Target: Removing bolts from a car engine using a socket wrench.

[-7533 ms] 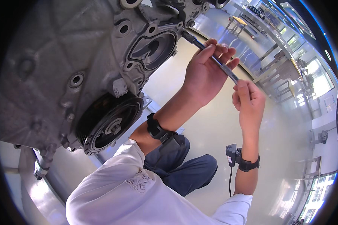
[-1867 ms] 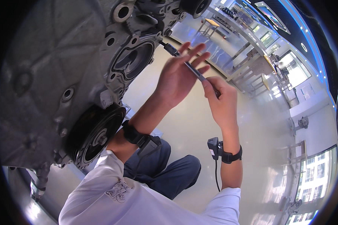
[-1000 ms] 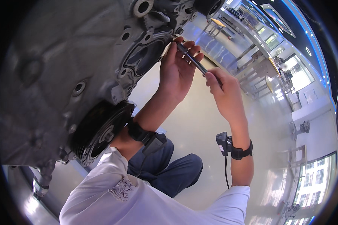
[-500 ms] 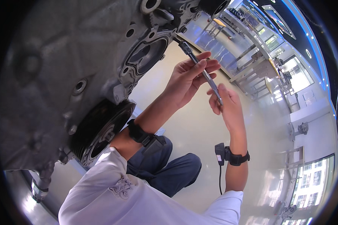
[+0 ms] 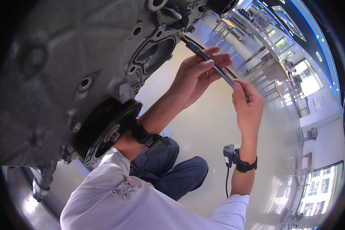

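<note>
A slim metal socket wrench [image 5: 220, 70] slants from the engine block down to the right. Its dark socket end [image 5: 193, 46] lies by the edge of the block, close to a bolt; whether it sits on a fastener I cannot tell. My left hand [image 5: 197, 74] holds the middle of the shaft loosely, thumb laid across it and the other fingers stretched out behind. Around the lower end of the handle, my right hand [image 5: 249, 101] is closed, hiding the tip. The grey engine block [image 5: 103, 46] fills the upper left, with a round port [image 5: 155, 55] beside the wrench.
A black belt pulley [image 5: 107, 132] on the engine is close to my left forearm. A black strap with a small box sits on each wrist, and a cable hangs from the right one [image 5: 229, 155]. Workbenches [image 5: 266, 61] stand farther off at the right; the floor is pale.
My right hand has shifted right and slightly up, closing more fully around the handle's end. The wrench has moved a little to the right. My left hand stays at its middle.
</note>
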`<state>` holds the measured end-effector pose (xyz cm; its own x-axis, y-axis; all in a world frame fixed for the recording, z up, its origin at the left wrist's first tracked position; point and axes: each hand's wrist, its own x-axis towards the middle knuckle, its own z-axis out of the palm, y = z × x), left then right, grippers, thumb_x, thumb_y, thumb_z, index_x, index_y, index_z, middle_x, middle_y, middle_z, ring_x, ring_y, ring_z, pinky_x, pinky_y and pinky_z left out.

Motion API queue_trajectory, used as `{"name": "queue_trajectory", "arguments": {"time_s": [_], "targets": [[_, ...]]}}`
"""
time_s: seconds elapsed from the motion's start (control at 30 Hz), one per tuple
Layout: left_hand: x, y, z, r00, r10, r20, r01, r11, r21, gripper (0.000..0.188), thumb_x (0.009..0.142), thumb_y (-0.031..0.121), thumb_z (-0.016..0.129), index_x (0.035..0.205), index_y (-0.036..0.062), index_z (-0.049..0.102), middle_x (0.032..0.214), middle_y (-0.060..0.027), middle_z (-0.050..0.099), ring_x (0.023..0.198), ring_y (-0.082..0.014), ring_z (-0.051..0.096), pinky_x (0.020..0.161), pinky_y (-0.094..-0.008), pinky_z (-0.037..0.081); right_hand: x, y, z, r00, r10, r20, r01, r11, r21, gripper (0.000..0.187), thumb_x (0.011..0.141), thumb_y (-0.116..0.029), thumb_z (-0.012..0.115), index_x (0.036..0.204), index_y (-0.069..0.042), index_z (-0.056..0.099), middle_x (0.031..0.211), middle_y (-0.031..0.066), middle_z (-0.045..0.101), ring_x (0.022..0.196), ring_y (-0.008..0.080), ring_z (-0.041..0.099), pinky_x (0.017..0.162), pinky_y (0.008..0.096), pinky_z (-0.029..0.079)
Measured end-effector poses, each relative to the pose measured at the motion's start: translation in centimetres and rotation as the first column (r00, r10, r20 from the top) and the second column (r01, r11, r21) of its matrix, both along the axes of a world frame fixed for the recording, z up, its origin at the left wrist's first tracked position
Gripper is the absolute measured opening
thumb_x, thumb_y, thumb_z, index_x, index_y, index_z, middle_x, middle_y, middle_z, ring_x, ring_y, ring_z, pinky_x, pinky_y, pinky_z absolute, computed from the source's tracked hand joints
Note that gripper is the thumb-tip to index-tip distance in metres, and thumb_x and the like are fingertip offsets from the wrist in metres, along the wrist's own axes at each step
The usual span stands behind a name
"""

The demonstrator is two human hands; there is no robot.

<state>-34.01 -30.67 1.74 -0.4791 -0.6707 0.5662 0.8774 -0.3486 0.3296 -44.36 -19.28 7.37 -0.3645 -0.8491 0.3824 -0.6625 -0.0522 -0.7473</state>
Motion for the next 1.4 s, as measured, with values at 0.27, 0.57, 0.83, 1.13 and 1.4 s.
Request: {"name": "queue_trajectory", "arguments": {"time_s": [0.27,0.57,0.83,1.13,1.4], "targets": [[-1.4,-1.0,0.9,0.953,0.283,-0.11,-0.239,0.923,0.303,0.019,0.094,0.028,0.041,0.094,0.0097,0.046,0.083,-0.0061,0.054,0.075,-0.0175,0.056,0.073,-0.0384,0.05,-0.3,0.3,-1.9,0.994,-0.053,-0.095,0.032,0.977,-0.213,0.016,0.085,-0.012,0.057,0.091,0.002,0.06,0.061,0.0015,0.052,0.053,0.0063,0.046,0.049,0.02,0.035],[-1.9,2.3,-16.4,0.629,0.456,0.63,-0.433,0.878,-0.203,0.017,0.091,0.018,0.041,0.088,0.0048,0.051,0.084,-0.0055,0.057,0.077,-0.0126,0.055,0.07,-0.0301,0.047,-4.0,9.1,-20.4,0.256,-0.008,0.967,0.041,0.999,-0.002,0.025,0.092,-0.019,0.046,0.098,0.004,0.053,0.059,-0.0022,0.04,0.045,0.0047,0.032,0.041,0.0195,0.025],[15.8,6.4,-42.0,-0.537,0.377,0.754,-0.021,0.888,-0.459,0.026,0.075,0.025,0.056,0.077,-0.0004,0.063,0.069,-0.0173,0.062,0.067,-0.0313,0.06,0.064,-0.0387,0.047,-1.6,8.3,-24.2,-0.113,-0.075,0.991,-0.22,0.974,0.048,0.031,0.094,-0.022,0.042,0.109,0.005,0.047,0.06,-0.0024,0.037,0.044,0.0028,0.03,0.041,0.0189,0.026],[17.6,8.1,-39.7,-0.711,0.321,0.626,0.057,0.913,-0.404,0.035,0.073,0.027,0.061,0.097,0.0019,0.06,0.082,-0.0158,0.064,0.077,-0.0295,0.062,0.071,-0.0384,0.049,-1.1,9.9,-27.0,0.156,-0.202,0.967,-0.303,0.922,0.241,0.027,0.093,-0.021,0.044,0.102,0.004,0.052,0.058,-0.0005,0.041,0.044,0.0039,0.033,0.04,0.0179,0.026],[9.3,9.1,-22.3,-0.03,0.422,0.906,0.169,0.896,-0.411,0.032,0.087,0.025,0.052,0.108,0.0012,0.053,0.1,-0.0123,0.06,0.09,-0.0207,0.057,0.077,-0.0344,0.046,-0.1,8.2,-22.4,0.635,0.185,0.75,-0.346,0.936,0.061,0.027,0.089,-0.02,0.047,0.098,0.003,0.057,0.06,-0.0063,0.036,0.053,0.0011,0.03,0.047,0.0174,0.021]]}}
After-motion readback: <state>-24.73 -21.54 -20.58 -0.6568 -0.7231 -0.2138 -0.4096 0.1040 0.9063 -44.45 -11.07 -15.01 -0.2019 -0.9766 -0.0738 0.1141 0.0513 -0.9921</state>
